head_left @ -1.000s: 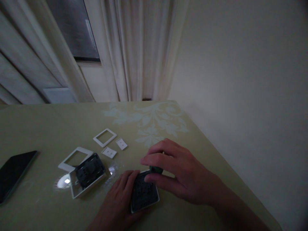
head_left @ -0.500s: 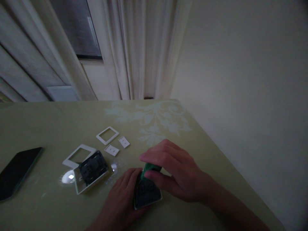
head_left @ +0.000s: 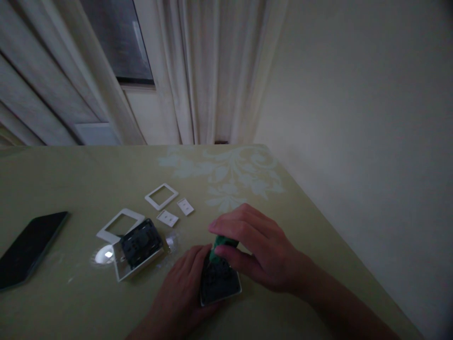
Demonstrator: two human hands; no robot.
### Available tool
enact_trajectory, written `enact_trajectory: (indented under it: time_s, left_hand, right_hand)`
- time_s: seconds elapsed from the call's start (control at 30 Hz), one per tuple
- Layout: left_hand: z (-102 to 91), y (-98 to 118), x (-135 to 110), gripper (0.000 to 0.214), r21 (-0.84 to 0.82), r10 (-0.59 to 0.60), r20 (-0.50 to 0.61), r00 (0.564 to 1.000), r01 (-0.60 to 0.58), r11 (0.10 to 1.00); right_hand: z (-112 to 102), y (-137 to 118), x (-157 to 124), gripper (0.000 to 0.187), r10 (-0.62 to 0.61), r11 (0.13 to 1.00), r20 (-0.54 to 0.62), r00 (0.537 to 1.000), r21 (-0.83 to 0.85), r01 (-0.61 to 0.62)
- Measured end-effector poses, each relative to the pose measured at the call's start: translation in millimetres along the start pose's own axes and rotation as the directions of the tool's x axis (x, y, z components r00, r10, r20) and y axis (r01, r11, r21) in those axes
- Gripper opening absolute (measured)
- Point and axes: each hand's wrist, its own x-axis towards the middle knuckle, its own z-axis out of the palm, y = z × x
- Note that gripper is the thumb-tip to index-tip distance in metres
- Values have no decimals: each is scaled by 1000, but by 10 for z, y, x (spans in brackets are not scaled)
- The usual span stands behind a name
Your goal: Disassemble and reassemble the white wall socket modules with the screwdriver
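Green table [head_left: 92, 182] — right hand [head_left: 262, 250] arched, pinching a green tool [head_left: 223, 241]; left hand [head_left: 184, 279] curled round a dark panel [head_left: 220, 286].

- We take this for a room in a home, most likely a living or dining room.
- We see long, pale curtains [head_left: 226, 71] hanging in folds beyond the table, with a dark window pane [head_left: 116, 38] showing between them.
- We have a plain, light wall [head_left: 361, 118] along the right side.
- We find the greenish-yellow table [head_left: 85, 179] decorated with a pale leaf-and-flower pattern [head_left: 226, 172], more household furniture than workbench.
- We notice dim, soft light throughout.
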Motion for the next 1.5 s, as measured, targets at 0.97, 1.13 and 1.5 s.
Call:
enact_trajectory:
  time_s: [0.97, 1.13, 1.5]
  left_hand:
    - [12, -10, -29, 91, -7, -28, 28, 999, 28, 1000]
    - [26, -20, -21, 97, 14, -9, 26, 1000, 9, 1000]
    - [-17, 26, -1, 91, 14, -30, 21, 999, 30, 999]
  right_hand:
    - [-11, -44, 30, 19, -14, 1000, 14, 1000, 0, 14]
    - [22, -5, 7, 23, 7, 1000, -9, 1000, -29, -7]
    - [52, 103, -9, 24, 70, 996, -46, 996, -61, -73]
